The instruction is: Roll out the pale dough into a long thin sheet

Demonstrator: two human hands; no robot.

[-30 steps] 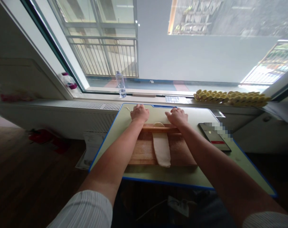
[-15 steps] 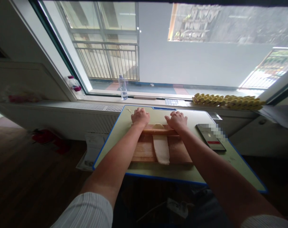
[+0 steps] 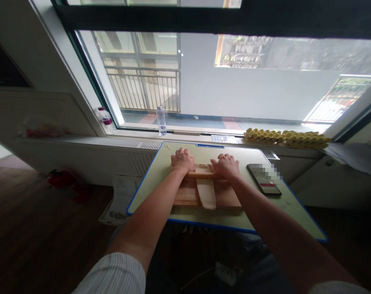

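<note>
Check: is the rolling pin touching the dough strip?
Touching. Head view: the rolling pin lies across the dough strip, no gap visible, both hands pressing on its ends.

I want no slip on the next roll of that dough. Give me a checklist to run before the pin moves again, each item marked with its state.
1. Both hands on the rolling pin: ok. The left hand and right hand press on its two ends.
2. Dough strip under the pin: ok, the pin crosses it near its far end.
3. Dough on the wooden board: not ok, its near tip reaches the board's near edge.
4. Board on the table: ok, it lies flat, inside the blue rim.
5. Phone apart from the board: ok, it lies to the right.
6. Flour under the dough: cannot tell.
</note>
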